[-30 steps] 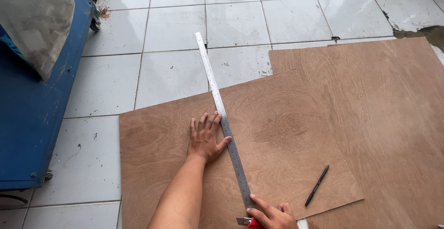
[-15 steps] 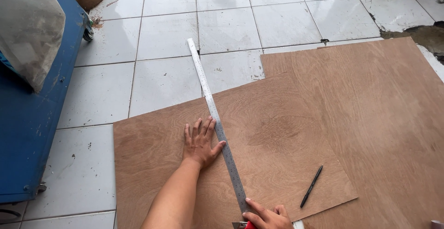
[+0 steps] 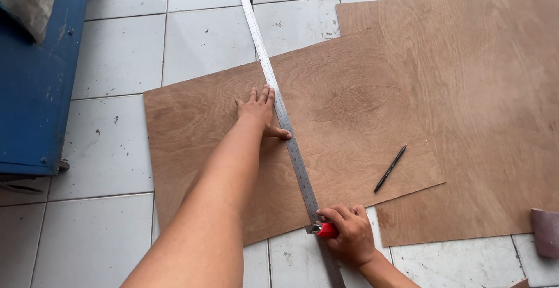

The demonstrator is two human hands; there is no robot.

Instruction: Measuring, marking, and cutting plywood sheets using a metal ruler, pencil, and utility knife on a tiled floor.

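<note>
Pressing flat, your left hand (image 3: 258,110) holds the ruler (image 3: 279,105) down on the top plywood sheet (image 3: 349,107), fingers (image 3: 265,95) spread open and the thumb touching the ruler's edge. The ruler runs diagonally across that sheet, from the tiles beyond your fingers back past the near edge. Your right hand (image 3: 348,235) is closed around a red cutter (image 3: 326,230), set against the ruler at the sheet's near edge. A black pen (image 3: 390,169) lies on the sheet, just right of that hand. A larger sheet (image 3: 495,90) lies underneath, on the floor (image 3: 116,55).
</note>
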